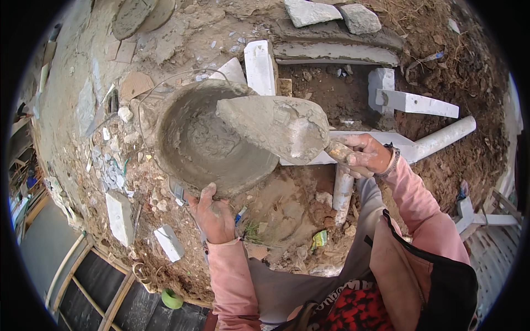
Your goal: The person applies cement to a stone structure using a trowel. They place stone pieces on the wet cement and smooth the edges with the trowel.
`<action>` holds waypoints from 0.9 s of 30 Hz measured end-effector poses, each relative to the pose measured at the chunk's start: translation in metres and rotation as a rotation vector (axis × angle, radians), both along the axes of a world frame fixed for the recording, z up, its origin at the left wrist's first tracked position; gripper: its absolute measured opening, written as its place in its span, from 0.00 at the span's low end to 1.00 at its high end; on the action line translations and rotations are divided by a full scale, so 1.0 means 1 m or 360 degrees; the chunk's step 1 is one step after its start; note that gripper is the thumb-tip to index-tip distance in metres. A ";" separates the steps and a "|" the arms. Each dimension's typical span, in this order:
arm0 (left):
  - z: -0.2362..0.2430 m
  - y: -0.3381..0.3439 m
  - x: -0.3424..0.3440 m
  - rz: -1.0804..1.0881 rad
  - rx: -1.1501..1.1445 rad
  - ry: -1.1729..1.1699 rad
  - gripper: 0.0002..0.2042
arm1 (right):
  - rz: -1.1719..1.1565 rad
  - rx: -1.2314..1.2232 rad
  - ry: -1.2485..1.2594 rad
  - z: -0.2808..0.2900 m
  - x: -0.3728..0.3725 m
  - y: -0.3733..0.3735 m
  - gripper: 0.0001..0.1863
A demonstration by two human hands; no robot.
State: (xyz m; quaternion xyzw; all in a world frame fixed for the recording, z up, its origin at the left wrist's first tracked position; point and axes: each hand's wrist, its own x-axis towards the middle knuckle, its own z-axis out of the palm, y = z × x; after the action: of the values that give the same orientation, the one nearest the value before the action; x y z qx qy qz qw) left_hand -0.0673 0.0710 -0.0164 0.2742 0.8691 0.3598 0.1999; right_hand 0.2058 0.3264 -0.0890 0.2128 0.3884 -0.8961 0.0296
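Note:
My right hand [367,156] is wrapped round the short wooden handle of a trowel [276,122]. Its broad blade, smeared with grey mortar, reaches left over the rim of a round bucket [256,175]. Wet grey mortar [207,138] coats the inside and lies in the bottom of the bucket, partly covered by the blade. At the near rim, my left hand [214,216] grips the bucket with the thumb up against its edge; part of the fingers is hidden. A thin wire handle [144,124] loops out on the bucket's left.
White blocks [259,69] frame a soil pit beyond the bucket. A white pipe [444,138] lies to the right, and another pipe [343,193] stands near my knee. Stones [312,13] sit on the far ledge. Rubble and block pieces [118,218] lie at left.

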 end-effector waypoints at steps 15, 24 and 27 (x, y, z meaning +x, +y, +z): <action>-0.003 0.014 0.020 0.0870 0.0338 -0.0782 0.15 | -0.0323 0.1815 -0.1124 -0.327 -0.127 0.055 0.30; 0.003 0.024 0.013 0.1050 0.0527 -0.1174 0.21 | 0.0010 0.1979 -0.0934 -0.254 -0.101 0.041 0.24; -0.001 0.021 0.012 0.1082 0.0592 -0.1149 0.20 | -0.0231 0.1897 -0.0921 -0.265 -0.095 0.046 0.27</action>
State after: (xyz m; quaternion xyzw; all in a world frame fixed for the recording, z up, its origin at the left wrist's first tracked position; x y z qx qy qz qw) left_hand -0.0549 0.0920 -0.0174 -0.1334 0.7064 0.6239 0.3065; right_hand 0.1105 0.3721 -0.3538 0.4504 0.7784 -0.4344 -0.0503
